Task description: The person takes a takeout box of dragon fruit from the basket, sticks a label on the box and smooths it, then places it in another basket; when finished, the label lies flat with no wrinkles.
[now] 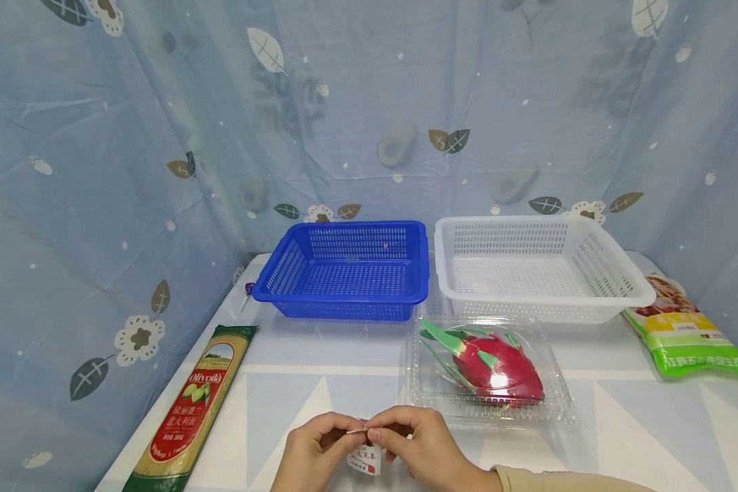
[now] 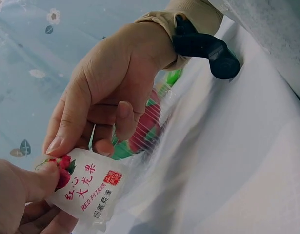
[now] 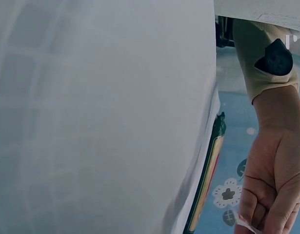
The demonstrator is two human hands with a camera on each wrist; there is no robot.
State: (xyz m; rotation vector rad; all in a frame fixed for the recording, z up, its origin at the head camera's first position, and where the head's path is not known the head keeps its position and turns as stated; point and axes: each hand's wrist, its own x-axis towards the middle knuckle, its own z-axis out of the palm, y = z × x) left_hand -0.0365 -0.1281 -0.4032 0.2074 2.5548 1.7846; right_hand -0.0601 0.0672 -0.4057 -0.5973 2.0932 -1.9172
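Note:
Both hands meet near the table's front edge at a small white packet printed with a red pitaya picture and Chinese writing. The left hand pinches its top edge between thumb and fingers. Right beside it, the right hand pinches the same edge, thumb tip close to the other thumb. The lower, printed part of the packet hangs below the fingers in the head view. Just beyond the hands lies a lidded clear plastic box with a red and green dragon fruit inside.
A blue basket and a white basket stand at the back. A spaghetti pack lies along the left edge, and a small purple-topped lollipop behind it. At right lies a green food bag.

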